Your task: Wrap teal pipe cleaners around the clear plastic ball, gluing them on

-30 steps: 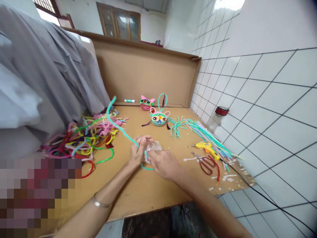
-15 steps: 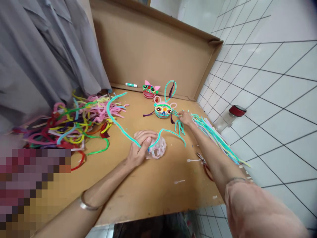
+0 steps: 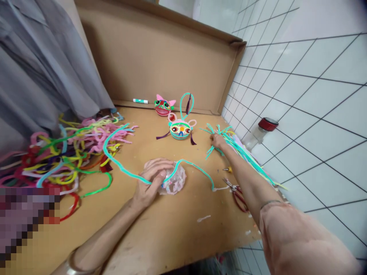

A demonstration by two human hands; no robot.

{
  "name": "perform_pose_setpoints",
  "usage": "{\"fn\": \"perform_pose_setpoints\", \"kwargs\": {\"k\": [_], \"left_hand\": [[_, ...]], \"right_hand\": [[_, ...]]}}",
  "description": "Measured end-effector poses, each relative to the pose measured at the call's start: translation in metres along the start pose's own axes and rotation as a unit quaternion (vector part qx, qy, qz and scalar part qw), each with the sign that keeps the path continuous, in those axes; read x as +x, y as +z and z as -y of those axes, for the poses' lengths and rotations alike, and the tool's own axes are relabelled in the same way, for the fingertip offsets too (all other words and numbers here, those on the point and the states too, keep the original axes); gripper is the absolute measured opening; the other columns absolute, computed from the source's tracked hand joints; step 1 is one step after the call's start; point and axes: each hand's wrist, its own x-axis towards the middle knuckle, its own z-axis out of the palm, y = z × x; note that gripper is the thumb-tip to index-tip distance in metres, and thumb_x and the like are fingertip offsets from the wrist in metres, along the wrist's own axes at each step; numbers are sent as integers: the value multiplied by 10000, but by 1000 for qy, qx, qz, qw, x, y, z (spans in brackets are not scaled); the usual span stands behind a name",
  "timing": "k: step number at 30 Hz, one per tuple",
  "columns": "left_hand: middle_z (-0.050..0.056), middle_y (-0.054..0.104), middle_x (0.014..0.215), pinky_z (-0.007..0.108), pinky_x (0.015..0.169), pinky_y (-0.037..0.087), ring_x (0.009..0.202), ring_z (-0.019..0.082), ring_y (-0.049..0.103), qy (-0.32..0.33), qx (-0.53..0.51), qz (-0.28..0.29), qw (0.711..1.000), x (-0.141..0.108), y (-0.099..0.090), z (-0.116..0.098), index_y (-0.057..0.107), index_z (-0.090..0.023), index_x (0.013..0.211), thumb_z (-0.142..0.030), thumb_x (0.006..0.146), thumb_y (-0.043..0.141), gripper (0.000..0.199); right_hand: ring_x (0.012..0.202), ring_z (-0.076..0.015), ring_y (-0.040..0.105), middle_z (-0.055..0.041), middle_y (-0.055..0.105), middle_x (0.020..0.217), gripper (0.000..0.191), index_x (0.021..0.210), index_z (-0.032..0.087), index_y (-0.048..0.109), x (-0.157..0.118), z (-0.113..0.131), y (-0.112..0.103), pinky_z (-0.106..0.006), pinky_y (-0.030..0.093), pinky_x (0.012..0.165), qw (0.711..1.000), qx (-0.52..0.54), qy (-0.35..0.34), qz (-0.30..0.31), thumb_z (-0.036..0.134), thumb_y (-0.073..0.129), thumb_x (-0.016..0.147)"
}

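Observation:
My left hand (image 3: 153,179) is wrapped round a clear, rounded plastic piece (image 3: 174,182) on the table. Under its thumb runs a long turquoise pipe cleaner (image 3: 122,168), one end curving up to the left, the other arching right and down to the tabletop. Out to the right, my right hand (image 3: 218,140) has its fingers closed at the ends of a bundle of turquoise pipe cleaners (image 3: 249,162); the fingertips are partly hidden. Loose turquoise ends fan out around that hand. Just left of it stands a decorated face figure (image 3: 180,130) with pink loop ears and dark tassels.
Red-handled pliers (image 3: 237,196) and a yellow-tipped piece (image 3: 228,169) lie by my right forearm. A tangle of coloured pipe cleaners (image 3: 71,152) covers the left side. Behind are a second face figure (image 3: 163,106), a marker (image 3: 140,101) and a cardboard wall (image 3: 160,57). A red-lidded jar (image 3: 260,131) stands right.
My right hand has shifted slightly down beside the bundle, and the turquoise ends around it are more spread out. My left hand keeps its grip. The view has turned a little to the right.

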Motion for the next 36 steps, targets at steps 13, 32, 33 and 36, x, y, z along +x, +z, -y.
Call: {"fn": "perform_pose_setpoints", "kwargs": {"k": [13,32,33,36], "left_hand": [[92,766,1061,479,1004,454,1065,264,676,-29,-13,9,999,6,2,2,744,-231,965,-399,957,468,323],[142,622,1299,534,1094,416,1255,357,544,-67,27,110,991,7,11,18,607,-190,1257,-619,763,658,656],[138,593,1338,542,1112,391,1288,362,515,-60,39,118,990,8,10,15,598,-208,1272,-629,707,724,716],[141,440,1475,546,1156,325,1395,378,394,-55,78,118,988,9,10,9,605,-248,1285,-581,590,846,807]], "right_hand": [[816,-148,654,-46,726,828,347,745,164,677,-78,78,-55,-284,485,802,916,324,-105,-214,302,451,970],[629,-133,588,10,620,640,244,813,177,641,-183,212,-34,-242,429,639,915,281,-291,-14,262,469,963],[558,-120,551,31,580,584,273,835,183,637,-184,205,-43,-233,417,594,900,338,-273,-40,323,452,980],[401,-83,392,91,434,456,343,885,202,626,-204,182,-80,-208,350,479,851,461,-241,-69,514,501,956]]}}
